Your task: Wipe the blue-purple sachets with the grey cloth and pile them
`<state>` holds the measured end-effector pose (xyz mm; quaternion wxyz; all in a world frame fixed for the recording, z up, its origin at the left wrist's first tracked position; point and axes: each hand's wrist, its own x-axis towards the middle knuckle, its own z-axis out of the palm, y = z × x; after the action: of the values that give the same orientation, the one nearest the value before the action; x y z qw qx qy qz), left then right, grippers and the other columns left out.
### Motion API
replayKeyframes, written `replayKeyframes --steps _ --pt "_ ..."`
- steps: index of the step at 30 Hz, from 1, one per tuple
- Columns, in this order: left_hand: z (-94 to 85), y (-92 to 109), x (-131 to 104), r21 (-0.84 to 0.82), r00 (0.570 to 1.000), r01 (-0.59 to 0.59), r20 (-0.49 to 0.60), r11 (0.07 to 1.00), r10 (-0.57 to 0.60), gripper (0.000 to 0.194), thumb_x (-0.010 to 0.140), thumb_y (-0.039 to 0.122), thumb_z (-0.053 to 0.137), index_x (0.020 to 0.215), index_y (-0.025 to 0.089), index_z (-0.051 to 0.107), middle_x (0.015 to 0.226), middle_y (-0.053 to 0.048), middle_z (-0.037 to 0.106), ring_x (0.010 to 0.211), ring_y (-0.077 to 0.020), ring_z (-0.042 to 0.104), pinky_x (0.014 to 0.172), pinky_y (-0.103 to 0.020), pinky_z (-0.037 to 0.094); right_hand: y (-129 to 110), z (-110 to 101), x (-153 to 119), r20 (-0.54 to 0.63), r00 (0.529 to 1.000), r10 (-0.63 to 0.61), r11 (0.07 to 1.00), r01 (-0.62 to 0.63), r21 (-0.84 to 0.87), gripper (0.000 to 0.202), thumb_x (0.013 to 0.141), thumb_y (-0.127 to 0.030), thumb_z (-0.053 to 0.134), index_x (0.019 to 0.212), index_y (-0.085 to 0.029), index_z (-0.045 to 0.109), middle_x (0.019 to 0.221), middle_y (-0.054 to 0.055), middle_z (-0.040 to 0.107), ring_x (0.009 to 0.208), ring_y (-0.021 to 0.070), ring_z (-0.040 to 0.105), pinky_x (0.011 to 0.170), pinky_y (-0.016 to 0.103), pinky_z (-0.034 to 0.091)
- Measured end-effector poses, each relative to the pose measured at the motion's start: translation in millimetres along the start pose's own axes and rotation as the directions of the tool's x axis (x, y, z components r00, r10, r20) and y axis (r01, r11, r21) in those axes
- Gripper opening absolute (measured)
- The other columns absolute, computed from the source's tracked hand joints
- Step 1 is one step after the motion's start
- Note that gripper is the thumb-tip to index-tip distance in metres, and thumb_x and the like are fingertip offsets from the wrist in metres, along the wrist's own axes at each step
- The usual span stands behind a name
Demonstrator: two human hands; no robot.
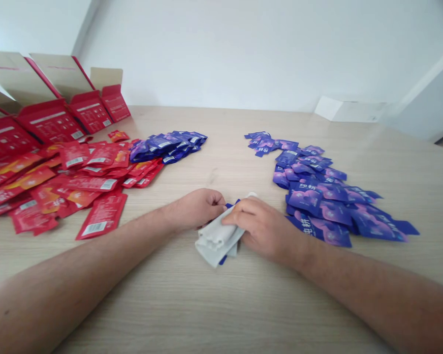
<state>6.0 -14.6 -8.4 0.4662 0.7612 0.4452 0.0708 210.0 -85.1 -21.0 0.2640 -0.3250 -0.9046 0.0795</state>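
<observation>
In the middle of the table, a folded white cloth lies over a purple sachet, of which only small edges and corners show. My right hand grips the cloth, thumb underneath and fingers on top, pressing it onto the sachet. My left hand is closed, its fingertips pinching the sachet's upper left corner beside the cloth. Most of the sachet is hidden by cloth and fingers. To the right of my right hand spreads a long heap of purple sachets, printed side up.
A smaller pile of purple sachets lies back left, touching a wide heap of red sachets. Open red boxes stand in a row behind them. A white box lies against the back wall on the right.
</observation>
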Motion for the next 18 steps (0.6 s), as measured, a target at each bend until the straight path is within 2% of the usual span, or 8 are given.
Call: replayKeyframes --steps 3,7,9,13,15,18 --pt "0.5 0 1 -0.040 0.999 0.026 -0.018 0.999 -0.026 0.022 0.085 0.041 0.051 0.081 0.021 0.059 0.054 0.005 0.053 0.039 -0.0088 0.047 0.032 -0.017 0.034 6 -2 0 -0.053 0.996 0.070 0.997 -0.071 -0.006 0.030 0.087 -0.007 0.057 0.112 -0.020 0.066 0.104 0.007 0.064 0.099 0.0214 0.056 0.091 0.039 0.046" --pt "-0.2 1 0 -0.028 1.000 0.011 0.015 1.000 -0.011 0.024 0.085 0.043 0.053 0.082 0.020 0.058 0.053 0.005 0.053 0.040 -0.0092 0.048 0.032 -0.018 0.036 -6 0 -2 0.046 0.994 -0.103 0.995 0.102 0.012 0.024 0.090 -0.015 0.058 0.111 -0.020 0.067 0.104 0.007 0.065 0.100 0.0216 0.056 0.092 0.038 0.047" --pt "-0.5 1 0 -0.023 1.000 0.006 0.020 1.000 -0.005 0.024 0.086 0.043 0.053 0.083 0.020 0.058 0.053 0.005 0.052 0.040 -0.0093 0.048 0.032 -0.018 0.037 -8 1 -2 0.067 0.989 -0.135 0.991 0.134 0.017 0.024 0.090 -0.016 0.058 0.112 -0.019 0.067 0.104 0.008 0.065 0.101 0.0218 0.056 0.092 0.038 0.046" --pt "-0.2 0 1 -0.013 1.000 0.004 -0.006 1.000 -0.004 0.025 0.086 0.043 0.051 0.082 0.020 0.059 0.054 0.005 0.052 0.039 -0.0088 0.047 0.031 -0.018 0.035 1 -1 -1 -0.029 0.999 0.027 1.000 -0.027 0.000 0.027 0.087 -0.010 0.058 0.111 -0.019 0.066 0.103 0.008 0.064 0.098 0.0216 0.056 0.091 0.039 0.046" --pt "0.1 0 1 -0.011 1.000 0.005 -0.016 1.000 -0.005 0.026 0.086 0.044 0.051 0.082 0.020 0.059 0.055 0.005 0.053 0.040 -0.0088 0.048 0.032 -0.018 0.035 3 -1 -1 -0.053 0.997 0.064 0.998 -0.065 -0.006 0.027 0.087 -0.009 0.058 0.110 -0.019 0.066 0.102 0.007 0.064 0.097 0.0216 0.056 0.090 0.039 0.046" --pt "-0.1 -1 1 -0.011 1.000 0.004 0.004 1.000 -0.004 0.026 0.086 0.045 0.052 0.083 0.020 0.059 0.053 0.005 0.053 0.040 -0.0092 0.048 0.033 -0.018 0.036 -5 1 -1 0.014 0.997 -0.069 0.998 0.069 0.014 0.025 0.088 -0.013 0.059 0.110 -0.019 0.067 0.102 0.007 0.064 0.098 0.0214 0.056 0.091 0.038 0.046"
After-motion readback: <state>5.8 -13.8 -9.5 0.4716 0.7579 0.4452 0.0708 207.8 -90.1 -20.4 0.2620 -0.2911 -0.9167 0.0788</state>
